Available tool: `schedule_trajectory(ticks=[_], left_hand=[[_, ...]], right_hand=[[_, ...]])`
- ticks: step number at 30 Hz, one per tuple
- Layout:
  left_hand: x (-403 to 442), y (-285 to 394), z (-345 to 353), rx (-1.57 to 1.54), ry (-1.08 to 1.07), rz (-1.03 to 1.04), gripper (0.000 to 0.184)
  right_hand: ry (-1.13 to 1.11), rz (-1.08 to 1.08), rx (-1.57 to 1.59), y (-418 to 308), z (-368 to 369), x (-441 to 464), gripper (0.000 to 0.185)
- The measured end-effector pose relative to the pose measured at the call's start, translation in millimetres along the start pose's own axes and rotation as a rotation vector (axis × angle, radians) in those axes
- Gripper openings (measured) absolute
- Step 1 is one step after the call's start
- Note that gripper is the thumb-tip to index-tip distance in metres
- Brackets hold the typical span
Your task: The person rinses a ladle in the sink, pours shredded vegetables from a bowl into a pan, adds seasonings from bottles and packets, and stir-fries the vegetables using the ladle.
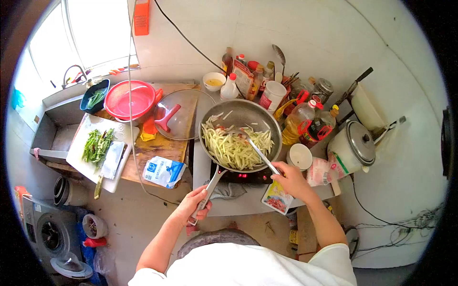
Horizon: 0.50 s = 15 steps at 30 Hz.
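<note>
A frying pan (241,108) full of pale green vegetable strips (234,148) sits on a dark induction cooktop (242,177) with lit red digits. My left hand (195,204) is closed around the pan's long metal handle. In my right hand (292,180) is the metal handle of a cooking utensil (260,155), which slants down into the strips. Its head is buried in the food, so its exact kind is hidden. Just under my right hand lies a yellow and white food packet (277,196). A glass lid (183,114) with a red handle rests left of the pan.
A white cutting board (86,138) on the left holds cut green vegetables and a cleaver (112,160). Bottles, an oil jug (298,121) and a white bowl (299,157) crowd the pan's right. Farther right stands a lidded cooker (353,145). A cable (131,95) hangs over the wooden board.
</note>
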<state>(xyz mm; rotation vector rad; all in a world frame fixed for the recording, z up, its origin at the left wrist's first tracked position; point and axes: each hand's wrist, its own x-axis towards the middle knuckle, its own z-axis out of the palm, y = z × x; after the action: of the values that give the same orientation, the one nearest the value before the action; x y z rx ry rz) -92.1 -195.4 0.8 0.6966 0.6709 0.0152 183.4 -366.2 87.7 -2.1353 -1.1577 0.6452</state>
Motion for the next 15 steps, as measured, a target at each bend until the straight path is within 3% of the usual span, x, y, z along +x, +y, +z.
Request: schedule_trajectory(ticks=[3,6,9,12,15], left_hand=[[4,-2,-7,-0.011,-0.051,-0.002,0.048],[6,-3,-8,-0.029,-0.074,-0.001,0.049],[6,-2,-5,-0.019,-0.069,-0.014,0.049],[6,-3,-4,-0.024,-0.081,-0.02,0.05],[7,-6,-3,-0.042,-0.084,-0.028,0.05]], right_hand=[[-0.044,0.085,0.076,-11,-12,-22,0.038],[0.107,-0.291,-0.052,0,-11,-35,0.037],[-0.07,0.123,-0.037,-30,-24,-57,0.037],[-0.079,0.039,-0.148,-30,-13,-63,0.036],[0.056,-0.164,-0.311,-12,25,-53,0.034]])
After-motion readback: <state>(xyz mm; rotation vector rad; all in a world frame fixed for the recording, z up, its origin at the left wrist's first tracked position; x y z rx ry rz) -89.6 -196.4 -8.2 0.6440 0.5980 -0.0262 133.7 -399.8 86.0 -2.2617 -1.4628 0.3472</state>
